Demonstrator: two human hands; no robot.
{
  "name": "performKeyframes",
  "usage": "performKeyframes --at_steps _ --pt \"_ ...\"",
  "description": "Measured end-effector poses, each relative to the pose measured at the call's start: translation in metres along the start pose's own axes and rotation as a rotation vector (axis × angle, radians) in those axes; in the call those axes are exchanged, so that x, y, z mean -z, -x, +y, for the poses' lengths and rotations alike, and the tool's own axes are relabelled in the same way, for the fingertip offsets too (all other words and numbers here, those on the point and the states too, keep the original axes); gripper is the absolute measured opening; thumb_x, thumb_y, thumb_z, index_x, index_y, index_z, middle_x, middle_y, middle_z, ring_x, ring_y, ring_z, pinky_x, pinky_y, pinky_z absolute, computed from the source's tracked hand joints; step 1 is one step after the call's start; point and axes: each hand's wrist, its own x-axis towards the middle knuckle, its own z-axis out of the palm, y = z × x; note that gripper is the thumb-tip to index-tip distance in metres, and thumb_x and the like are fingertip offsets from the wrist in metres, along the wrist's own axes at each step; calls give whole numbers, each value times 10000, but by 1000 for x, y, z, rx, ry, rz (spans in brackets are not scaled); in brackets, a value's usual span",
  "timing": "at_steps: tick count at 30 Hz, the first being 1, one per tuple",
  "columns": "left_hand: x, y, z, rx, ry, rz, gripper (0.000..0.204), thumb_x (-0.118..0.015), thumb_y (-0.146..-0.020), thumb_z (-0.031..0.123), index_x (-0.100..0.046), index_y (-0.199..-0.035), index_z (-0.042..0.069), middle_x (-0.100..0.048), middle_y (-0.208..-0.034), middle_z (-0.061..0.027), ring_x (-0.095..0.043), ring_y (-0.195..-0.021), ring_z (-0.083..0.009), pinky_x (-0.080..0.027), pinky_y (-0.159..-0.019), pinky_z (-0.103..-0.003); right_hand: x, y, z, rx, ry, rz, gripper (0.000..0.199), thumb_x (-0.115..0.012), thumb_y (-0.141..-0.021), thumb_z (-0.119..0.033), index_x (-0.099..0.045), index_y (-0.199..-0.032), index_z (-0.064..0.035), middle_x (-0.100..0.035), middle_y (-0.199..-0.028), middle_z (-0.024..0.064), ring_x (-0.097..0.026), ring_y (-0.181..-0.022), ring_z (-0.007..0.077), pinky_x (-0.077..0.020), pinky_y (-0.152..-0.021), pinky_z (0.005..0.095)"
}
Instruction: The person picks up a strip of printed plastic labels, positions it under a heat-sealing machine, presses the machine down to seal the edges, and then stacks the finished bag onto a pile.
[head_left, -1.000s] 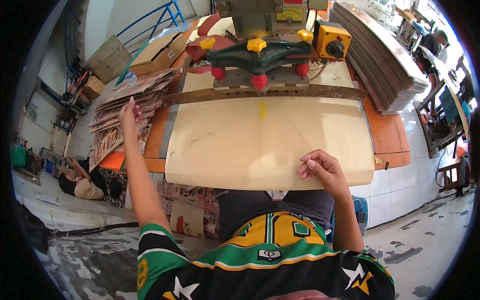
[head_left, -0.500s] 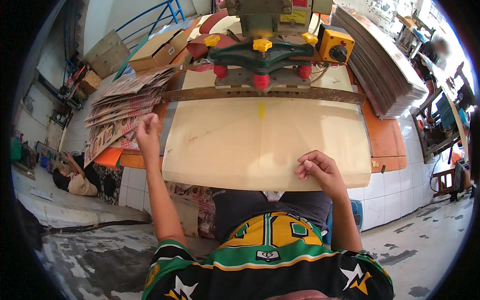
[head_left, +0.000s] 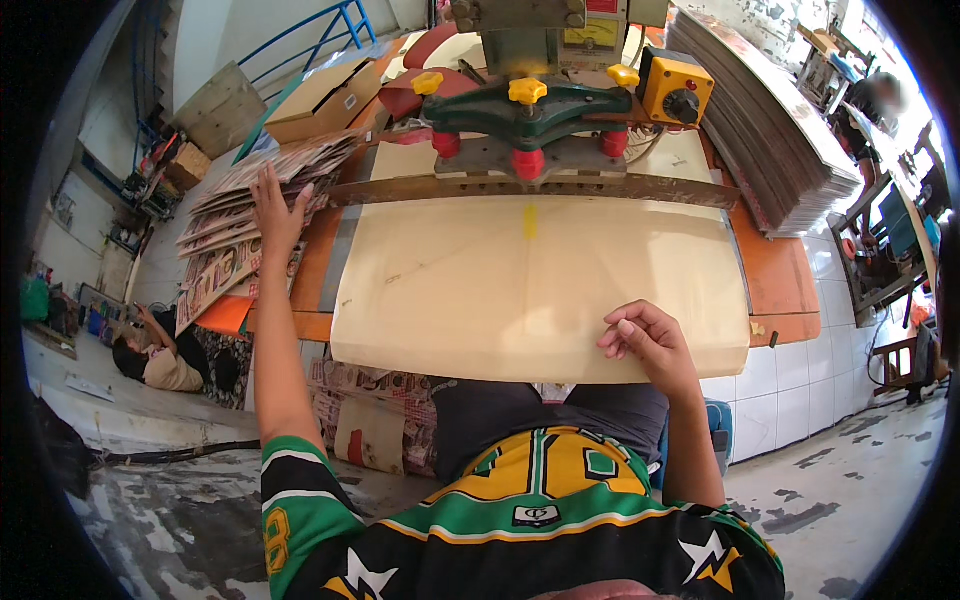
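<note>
My left hand point(head_left: 277, 215) is open with its fingers spread, at the right side of a loose pile of printed flat cardboard pieces point(head_left: 222, 222). Whether its fingertips touch the pile is hard to tell. My right hand point(head_left: 650, 345) is loosely closed, thumb against curled fingers, near the front right of a large cream sheet point(head_left: 450, 290); nothing shows in it. The sheet lies on an orange table point(head_left: 775, 270), its front edge hanging toward me. Across its back runs a long metal bar point(head_left: 420, 191) under a green press head point(head_left: 480, 112) with yellow knobs.
A tall stack of boards point(head_left: 765, 125) stands at the right, beside a yellow control box point(head_left: 676, 88) with a black dial. An open cardboard box point(head_left: 320, 105) sits behind the printed pile. One person point(head_left: 170, 365) is low at the far left, another point(head_left: 875, 105) at the far right.
My left hand has moved left and away from me, from beside the cream sheet to the printed pile, and its fingers have spread. My right hand has stayed nearly still.
</note>
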Motion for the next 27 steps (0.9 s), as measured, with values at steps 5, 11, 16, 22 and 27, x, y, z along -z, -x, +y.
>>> performKeyframes --at_steps 5,11,16,22,27 --pt "-13 -3 13 -5 66 -75 865 -634 -965 460 -146 -1640 223 -192 -1676 -181 -165 -1528 -463 -224 -1131 -711 1 1 -1 -2 -2 -9 209 -558 -1057 -155 -612 -1162 17 -719 -955 119 -673 -839 146 -544 -775 280" --pt "-10 -1 27 -19 249 28 707 -643 -967 220 -308 -1584 139 -311 -1623 -200 -247 -1512 -416 -292 -1182 -511 2 2 1 -7 -6 -3 215 -558 -1057 -158 -610 -1166 19 -719 -958 121 -672 -840 146 -544 -778 281" --pt "-4 0 44 194 468 214 449 -644 -973 170 -531 -1383 23 -580 -1385 -196 -515 -1342 -339 -395 -1118 -410 4 2 2 3 -5 2 212 -554 -1058 -153 -610 -1168 19 -720 -959 119 -673 -843 144 -542 -773 279" --pt "-9 1 20 773 1089 267 281 -633 -1012 267 -617 -1159 29 -668 -1067 -109 -685 -951 -208 -546 -780 -306 1 -1 3 5 1 3 207 -557 -1055 -155 -615 -1153 18 -725 -938 121 -673 -834 139 -537 -764 272" --pt "0 0 32 940 1536 54 396 -629 -1012 311 -554 -1243 -2 -676 -1091 -135 -709 -958 -235 -549 -701 -287 2 0 4 -1 -5 32 212 -559 -1050 -156 -613 -1142 28 -729 -935 126 -677 -820 141 -531 -751 272"
